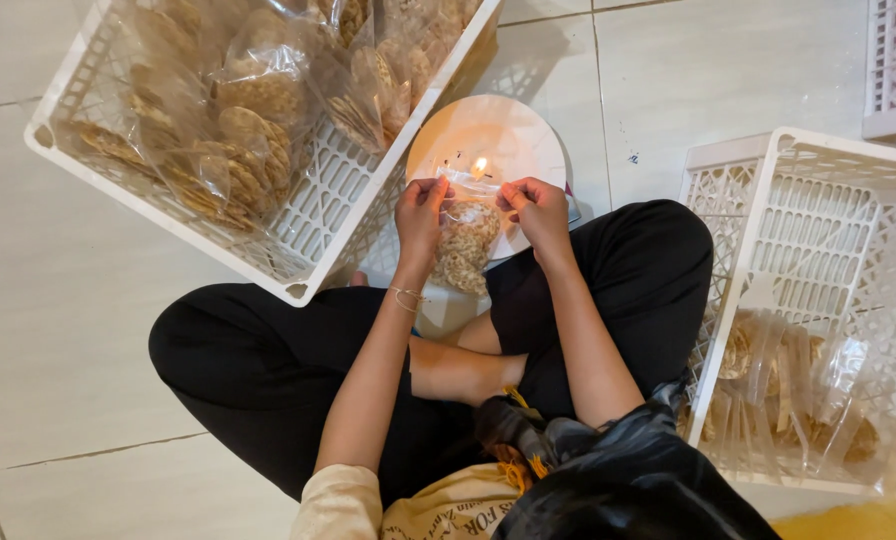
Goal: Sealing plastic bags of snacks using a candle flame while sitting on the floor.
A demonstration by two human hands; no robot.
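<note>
While the candle flame (pixel 480 166) is burning on the white plate (pixel 528 135), left hand (pixel 420 212) and right hand (pixel 538 208) are pinching the cracker bag (pixel 466 245); fingers clamped on its top edge.

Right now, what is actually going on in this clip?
A person sits cross-legged on a tiled floor. The left hand and right hand pinch the top edge of a small clear bag of crackers, holding it beside a small flame that stands on a white round plate. A white crate to the person's left holds more filled bags. A second crate to the right holds several bags too.
</note>
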